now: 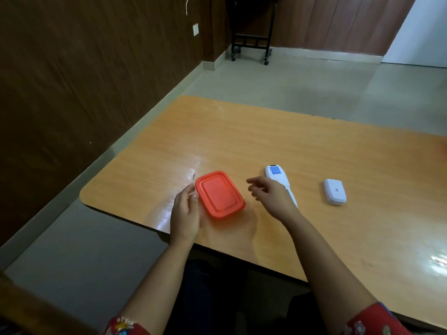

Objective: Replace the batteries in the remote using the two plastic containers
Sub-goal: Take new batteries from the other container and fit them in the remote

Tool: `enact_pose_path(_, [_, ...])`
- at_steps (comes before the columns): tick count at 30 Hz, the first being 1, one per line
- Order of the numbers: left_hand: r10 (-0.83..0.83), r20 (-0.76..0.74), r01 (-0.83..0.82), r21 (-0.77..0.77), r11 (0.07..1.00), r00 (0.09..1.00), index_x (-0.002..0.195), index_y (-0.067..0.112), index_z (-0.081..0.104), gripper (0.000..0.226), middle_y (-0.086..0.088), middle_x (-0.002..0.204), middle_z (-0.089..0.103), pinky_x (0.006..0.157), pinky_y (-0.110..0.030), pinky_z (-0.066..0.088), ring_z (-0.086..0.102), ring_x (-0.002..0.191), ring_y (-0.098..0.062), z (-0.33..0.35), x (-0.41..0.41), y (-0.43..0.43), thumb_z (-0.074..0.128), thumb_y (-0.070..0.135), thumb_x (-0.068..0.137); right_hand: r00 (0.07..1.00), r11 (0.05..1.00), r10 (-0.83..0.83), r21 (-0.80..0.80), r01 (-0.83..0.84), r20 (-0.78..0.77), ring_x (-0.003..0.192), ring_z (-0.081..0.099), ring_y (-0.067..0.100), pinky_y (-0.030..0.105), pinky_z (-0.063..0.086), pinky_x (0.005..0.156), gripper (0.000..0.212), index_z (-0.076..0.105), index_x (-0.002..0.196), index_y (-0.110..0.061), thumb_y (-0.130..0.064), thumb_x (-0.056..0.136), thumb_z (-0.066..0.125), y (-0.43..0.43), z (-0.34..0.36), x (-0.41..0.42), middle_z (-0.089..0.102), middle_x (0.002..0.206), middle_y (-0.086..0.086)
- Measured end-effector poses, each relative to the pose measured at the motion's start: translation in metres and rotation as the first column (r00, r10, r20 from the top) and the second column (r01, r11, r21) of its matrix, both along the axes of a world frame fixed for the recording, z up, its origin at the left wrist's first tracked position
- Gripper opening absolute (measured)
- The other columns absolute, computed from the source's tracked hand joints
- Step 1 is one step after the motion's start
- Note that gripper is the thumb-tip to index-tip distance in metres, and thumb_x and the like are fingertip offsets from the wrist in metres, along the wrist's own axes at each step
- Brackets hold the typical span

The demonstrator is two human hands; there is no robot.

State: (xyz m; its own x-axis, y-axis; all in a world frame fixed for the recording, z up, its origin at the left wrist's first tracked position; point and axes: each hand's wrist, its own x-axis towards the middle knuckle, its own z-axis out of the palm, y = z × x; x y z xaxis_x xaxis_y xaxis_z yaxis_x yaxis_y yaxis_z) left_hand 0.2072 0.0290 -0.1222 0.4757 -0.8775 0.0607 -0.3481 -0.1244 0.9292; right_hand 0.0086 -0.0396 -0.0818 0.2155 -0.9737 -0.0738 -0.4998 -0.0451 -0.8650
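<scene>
A plastic container with an orange-red lid [219, 194] sits on the wooden table [302, 165], lid on. My left hand [185, 213] rests against its left side, fingers touching the rim. My right hand [271, 195] hovers to the right of the container with fingers spread and nothing in it. It partly covers a white remote [275, 174] that lies with its back up and a blue label showing. The remote's white battery cover [335, 191] lies apart, further right. I see only one container.
The table's rounded left corner and near edge are close to my arms. Grey floor surrounds the table, a wood-panelled wall runs along the left, and a black wheeled stand [251, 42] is at the far wall.
</scene>
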Motion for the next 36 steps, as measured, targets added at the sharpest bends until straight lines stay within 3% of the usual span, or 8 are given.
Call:
enact_pose_path(6, [-0.256, -0.208, 0.258, -0.016, 0.966, 0.944, 0.145, 0.023, 0.036, 0.056, 0.008, 0.136, 0.047, 0.092, -0.006, 0.040, 0.049, 0.121, -0.003, 0.005, -0.005, 0.005, 0.058, 0.023, 0.093, 0.991, 0.946, 0.114, 0.297, -0.129, 0.066, 0.064, 0.061, 0.015, 0.026, 0.053, 0.068, 0.038, 0.058, 0.117, 0.002, 0.011, 0.084, 0.042, 0.012, -0.001, 0.015, 0.064, 0.075, 0.006])
enact_pose_path(10, [-0.394, -0.165, 0.402, 0.013, 0.916, 0.904, 0.152, 0.026, 0.009, 0.100, 0.011, 0.151, 0.023, 0.100, -0.005, 0.033, 0.028, 0.137, 0.000, 0.002, 0.001, 0.001, 0.072, 0.007, 0.078, 0.886, 0.982, 0.085, -0.109, -0.151, -0.455, 0.091, 0.062, 0.015, 0.029, 0.049, 0.074, 0.034, 0.062, 0.110, -0.019, -0.015, 0.076, 0.065, 0.018, -0.004, 0.012, 0.064, 0.095, -0.003])
enact_pose_path(14, [-0.401, -0.101, 0.408, 0.058, 0.911, 0.910, 0.152, 0.030, 0.004, 0.114, 0.013, 0.150, 0.024, 0.108, -0.019, 0.031, 0.024, 0.138, 0.000, 0.003, 0.005, 0.005, 0.079, 0.011, 0.069, 0.817, 0.742, 0.245, -0.442, -0.504, -0.521, 0.123, 0.048, 0.021, 0.036, 0.041, 0.099, 0.056, 0.058, 0.123, -0.026, -0.032, 0.070, 0.074, 0.012, -0.013, 0.007, 0.052, 0.133, 0.003])
enact_pose_path(18, [-0.340, 0.025, 0.333, 0.147, 0.931, 0.940, 0.152, 0.029, -0.001, 0.129, 0.008, 0.144, 0.040, 0.099, -0.021, 0.036, 0.043, 0.128, -0.009, 0.002, 0.000, 0.004, 0.089, 0.024, 0.060, 0.734, 0.651, 0.386, -0.400, -0.646, -0.558, 0.131, 0.049, 0.021, 0.041, 0.037, 0.110, 0.048, 0.063, 0.123, -0.024, -0.050, 0.083, 0.059, 0.004, -0.028, 0.007, 0.057, 0.137, 0.002])
enact_pose_path(22, [-0.251, 0.084, 0.236, 0.155, 0.959, 0.964, 0.151, 0.033, 0.005, 0.125, -0.001, 0.138, 0.051, 0.095, -0.027, 0.046, 0.055, 0.118, -0.018, 0.001, -0.003, -0.006, 0.089, 0.029, 0.058, 0.779, 0.630, 0.328, -0.491, -0.602, -0.534, 0.123, 0.057, 0.022, 0.039, 0.042, 0.105, 0.050, 0.065, 0.121, -0.019, -0.052, 0.086, 0.050, 0.005, -0.036, 0.012, 0.063, 0.129, 0.005])
enact_pose_path(26, [-0.166, 0.041, 0.163, 0.080, 0.983, 0.985, 0.151, 0.026, 0.011, 0.119, 0.009, 0.112, 0.056, 0.073, 0.000, 0.037, 0.055, 0.099, -0.007, 0.003, -0.005, -0.009, 0.088, 0.017, 0.060, 0.830, 0.521, 0.131, -0.675, -0.523, -0.543, 0.107, 0.066, 0.029, 0.042, 0.054, 0.092, 0.045, 0.069, 0.113, -0.012, -0.044, 0.095, 0.043, 0.010, -0.052, 0.025, 0.069, 0.117, 0.011])
enact_pose_path(30, [-0.156, 0.006, 0.155, 0.055, 0.986, 0.988, 0.150, 0.025, 0.017, 0.118, 0.008, 0.107, 0.060, 0.071, 0.003, 0.038, 0.057, 0.096, -0.004, 0.000, -0.002, -0.008, 0.090, 0.018, 0.057, 0.921, 0.404, 0.024, -0.839, -0.366, -0.390, 0.093, 0.071, 0.028, 0.036, 0.056, 0.082, 0.046, 0.073, 0.102, -0.007, -0.035, 0.101, 0.036, 0.012, -0.050, 0.037, 0.073, 0.103, 0.012])
enact_pose_path(36, [-0.190, -0.019, 0.191, 0.075, 0.979, 0.982, 0.147, 0.026, 0.030, 0.112, 0.013, 0.128, 0.058, 0.088, -0.004, 0.037, 0.052, 0.116, 0.003, 0.000, -0.004, -0.005, 0.092, 0.030, 0.054, 0.983, 0.720, -0.168, -0.671, 0.177, 0.078, 0.064, 0.058, 0.023, 0.031, 0.039, 0.059, 0.038, 0.066, 0.102, -0.008, -0.034, 0.099, 0.038, -0.005, -0.002, 0.034, 0.070, 0.076, 0.009])
